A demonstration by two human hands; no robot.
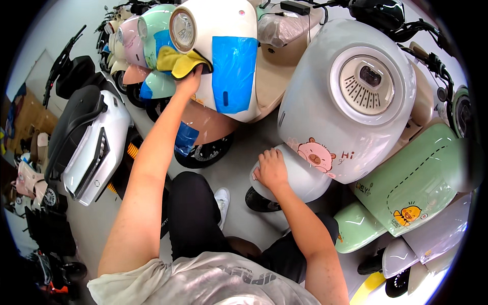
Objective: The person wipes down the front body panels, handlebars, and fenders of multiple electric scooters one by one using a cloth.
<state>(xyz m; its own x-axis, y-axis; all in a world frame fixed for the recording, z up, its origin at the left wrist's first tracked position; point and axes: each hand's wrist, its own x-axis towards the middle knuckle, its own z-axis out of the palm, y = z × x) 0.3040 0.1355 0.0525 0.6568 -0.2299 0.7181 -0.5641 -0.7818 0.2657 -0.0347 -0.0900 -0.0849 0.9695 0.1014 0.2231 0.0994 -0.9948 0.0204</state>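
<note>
My left hand (190, 84) reaches far forward with its fingers closed on a yellow and dark grey cloth (184, 63). The cloth lies against the front of a cream electric scooter (223, 20), just below its round headlight (183, 29). Beside the cloth, blue protective film (235, 73) covers part of that panel. Lower and to the right, my right hand (272, 169) lies with its fingers spread on the front fender (307, 180) of a pale grey scooter (310, 101), which carries a pink cartoon animal sticker (317, 155).
Left of me stands a white scooter with a black seat (79, 119). More scooters, pink (133, 40) and mint (155, 23), line up at the back left. A green scooter (427, 178) and a lilac one (442, 229) are at the right. My white shoe (222, 203) is on the grey floor.
</note>
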